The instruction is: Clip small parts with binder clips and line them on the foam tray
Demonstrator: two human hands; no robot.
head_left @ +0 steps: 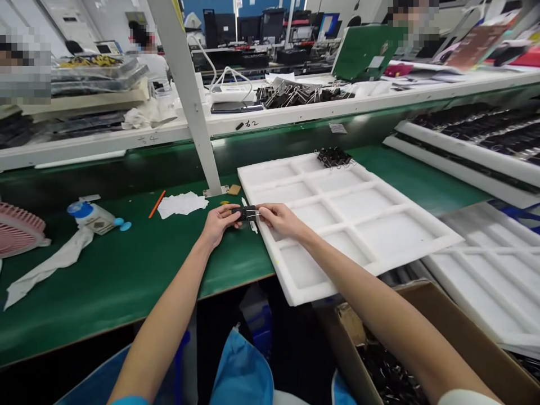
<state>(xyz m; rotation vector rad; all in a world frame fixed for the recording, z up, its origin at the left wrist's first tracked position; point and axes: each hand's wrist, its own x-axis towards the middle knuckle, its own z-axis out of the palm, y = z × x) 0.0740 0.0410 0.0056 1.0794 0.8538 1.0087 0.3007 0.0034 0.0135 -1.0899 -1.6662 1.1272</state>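
Note:
Over the green table, close to the foam tray's left edge, both hands meet on a small black binder clip [250, 212] with silver wire handles. My left hand [218, 224] pinches its black body from the left. At the other end, the fingers of my right hand [280, 218] are closed on the wire handles. Whether another small black part sits in the clip is hidden by the left fingers. Beneath my right forearm lies the white foam tray [358, 225], divided into several compartments. A cluster of black binder clips [334, 157] sits at its far corner.
A cardboard box [439, 315] of black clips stands below at right, beside more foam trays [498, 264]. Left lie a bottle [95, 217], white paper [182, 205], an orange stick [157, 203] and a pink fan [21, 229]. A metal post [189, 95] rises behind; clips [299, 94] pile on the shelf.

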